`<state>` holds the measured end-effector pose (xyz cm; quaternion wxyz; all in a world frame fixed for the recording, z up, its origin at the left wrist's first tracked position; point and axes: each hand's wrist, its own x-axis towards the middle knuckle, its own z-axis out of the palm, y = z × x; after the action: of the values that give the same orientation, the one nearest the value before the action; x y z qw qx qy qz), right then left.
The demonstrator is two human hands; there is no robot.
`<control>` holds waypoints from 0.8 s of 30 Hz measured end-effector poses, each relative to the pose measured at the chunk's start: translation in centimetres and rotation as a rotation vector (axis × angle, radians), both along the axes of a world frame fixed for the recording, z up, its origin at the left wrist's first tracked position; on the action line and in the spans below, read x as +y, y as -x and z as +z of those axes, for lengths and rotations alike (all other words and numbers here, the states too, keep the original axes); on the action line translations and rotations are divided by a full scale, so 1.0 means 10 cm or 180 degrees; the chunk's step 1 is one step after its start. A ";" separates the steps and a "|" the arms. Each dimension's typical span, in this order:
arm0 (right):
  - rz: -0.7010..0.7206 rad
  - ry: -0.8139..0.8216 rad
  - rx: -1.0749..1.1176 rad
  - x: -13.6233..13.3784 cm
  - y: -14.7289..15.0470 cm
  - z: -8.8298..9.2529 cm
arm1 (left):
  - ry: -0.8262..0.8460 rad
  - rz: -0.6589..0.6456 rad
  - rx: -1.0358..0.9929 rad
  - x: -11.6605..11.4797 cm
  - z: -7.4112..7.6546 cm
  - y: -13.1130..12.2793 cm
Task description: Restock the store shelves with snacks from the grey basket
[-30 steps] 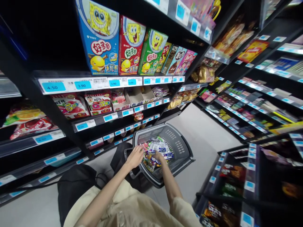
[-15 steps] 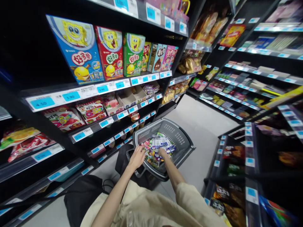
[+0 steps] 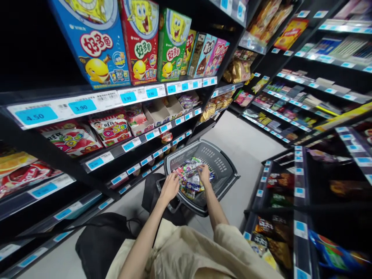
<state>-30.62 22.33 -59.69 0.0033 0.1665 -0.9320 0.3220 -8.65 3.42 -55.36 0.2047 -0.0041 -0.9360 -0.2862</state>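
Observation:
A grey shopping basket (image 3: pixel 228 172) with slotted walls stands on the floor in front of me. Inside lies a loose pile of small, shiny snack packets (image 3: pixel 188 192) in purple, white, green and red. My right hand (image 3: pixel 204 174) reaches into the basket, its fingers pinched on a packet (image 3: pixel 193 179) on top of the pile. Over the near left rim, my left hand (image 3: pixel 170 188) has its fingers curled by the pile's left side, close to a reddish packet (image 3: pixel 180 170). What its fingertips grip, if anything, is hidden.
Shelves on the left carry cartoon snack boxes (image 3: pixel 104 50), bagged sweets (image 3: pixel 110 128) and open cartons (image 3: pixel 158 112). A low rack (image 3: pixel 299 174) with snack bags stands close on the right. A dark bag (image 3: pixel 107 236) is at my left side. Tiled floor (image 3: pixel 247 135) lies beyond the basket.
My right hand has risen from deeper in the pile and moved slightly away from me, now with a packet. Packets have shifted. My left hand stays by the rim. The view has tilted downward.

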 end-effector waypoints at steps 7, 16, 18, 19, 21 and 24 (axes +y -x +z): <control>0.0367 0.1031 -0.0131 -0.26 -0.22 0.33 | -0.0665 0.0159 0.0233 -0.07 -0.09 0.09; 0.0227 0.2823 -0.1276 -0.84 -0.52 1.03 | -0.1166 0.0460 0.0530 -0.12 -0.14 0.22; 0.0254 0.2945 -0.1489 -0.93 -0.58 1.05 | -0.1062 0.0643 0.0548 -0.13 -0.13 0.22; 0.0244 0.3009 -0.1580 -0.97 -0.60 1.05 | -0.1005 0.0744 0.0554 -0.14 -0.13 0.22; 0.0222 0.3089 -0.1744 -1.01 -0.64 1.03 | -0.0898 0.0933 0.0592 -0.15 -0.13 0.20; 0.0297 0.3083 -0.1977 -1.04 -0.67 1.01 | -0.0761 0.1110 0.0660 -0.16 -0.13 0.16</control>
<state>-23.88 11.93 -49.63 -0.2088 0.0846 -0.6272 0.7455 -10.26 1.83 -56.62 0.3452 0.1525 -0.8560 -0.3534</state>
